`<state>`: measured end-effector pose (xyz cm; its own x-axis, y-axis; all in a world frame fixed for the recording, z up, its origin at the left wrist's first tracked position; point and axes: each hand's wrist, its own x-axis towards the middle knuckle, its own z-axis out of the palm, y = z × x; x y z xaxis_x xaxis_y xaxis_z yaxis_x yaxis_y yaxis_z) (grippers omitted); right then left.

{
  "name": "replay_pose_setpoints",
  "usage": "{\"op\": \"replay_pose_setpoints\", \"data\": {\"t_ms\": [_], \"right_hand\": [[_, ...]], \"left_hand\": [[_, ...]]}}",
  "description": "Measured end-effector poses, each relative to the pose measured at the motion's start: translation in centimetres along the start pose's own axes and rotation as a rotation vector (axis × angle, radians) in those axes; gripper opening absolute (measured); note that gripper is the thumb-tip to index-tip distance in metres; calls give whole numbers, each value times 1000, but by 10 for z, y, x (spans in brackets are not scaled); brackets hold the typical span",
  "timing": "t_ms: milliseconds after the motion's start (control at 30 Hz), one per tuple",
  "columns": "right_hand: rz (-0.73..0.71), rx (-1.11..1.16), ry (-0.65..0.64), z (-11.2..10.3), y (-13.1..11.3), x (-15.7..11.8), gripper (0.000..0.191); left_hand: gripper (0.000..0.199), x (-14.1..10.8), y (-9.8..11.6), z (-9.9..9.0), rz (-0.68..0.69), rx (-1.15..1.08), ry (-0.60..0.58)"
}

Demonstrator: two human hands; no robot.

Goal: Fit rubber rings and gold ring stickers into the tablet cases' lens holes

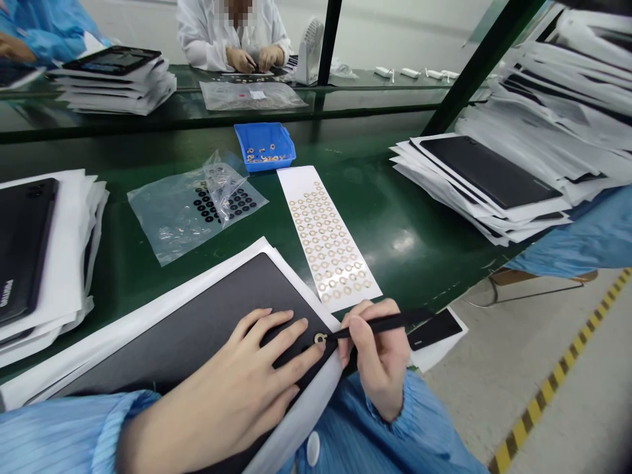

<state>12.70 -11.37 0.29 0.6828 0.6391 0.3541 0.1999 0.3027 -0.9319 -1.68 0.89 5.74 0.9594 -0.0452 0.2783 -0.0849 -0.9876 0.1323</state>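
My left hand [237, 388] lies spread on a black tablet back cover [187, 329], which rests on white sheets in front of me. In my right hand [378, 359] is a pair of black tweezers [390, 322], pinched between thumb and fingers. The tweezer tips meet a small gold-coloured ring [320, 338] near the cover's right corner. One fingertip of my left hand is at the ring's lower edge. Just beyond the corner lies a white sheet [301, 178] with rows of similar rings.
A blue tray [244, 141] holds loose rings. Beside it lies a clear bag [158, 224] with black rings. Stacks of covers and white sheets stand left [74, 243] and right [444, 191]. Across the bench, a co-worker [202, 39] in white handles something near a small fan [310, 52].
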Motion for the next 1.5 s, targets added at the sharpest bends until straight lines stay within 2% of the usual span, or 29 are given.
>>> {"op": "replay_pose_setpoints", "data": {"t_ms": [67,133,267,433,600,833,1033,1233,1500], "right_hand": [[-135,-56,18,0,2,-5,6],[-195,-46,55,1,5,-8,7],[-154,27,110,2,8,-9,7],[-157,14,98,2,5,-7,3],[-150,6,58,0,5,-9,3],[-210,-57,58,0,9,-9,6],[-245,24,57,2,10,-9,2],[-164,136,44,1,7,-8,5],[-116,10,38,-1,7,-6,11]], "left_hand": [[34,1,0,0,-4,-8,-36],[34,2,0,0,7,-3,-73],[33,2,3,3,-3,7,-89],[29,3,5,9,-45,56,-54],[29,2,7,11,-41,81,-92],[27,3,7,11,-76,65,-19],[28,4,3,9,-59,-17,4],[28,1,2,9,-59,-35,-2],[27,3,3,6,-42,-33,-26]]}}
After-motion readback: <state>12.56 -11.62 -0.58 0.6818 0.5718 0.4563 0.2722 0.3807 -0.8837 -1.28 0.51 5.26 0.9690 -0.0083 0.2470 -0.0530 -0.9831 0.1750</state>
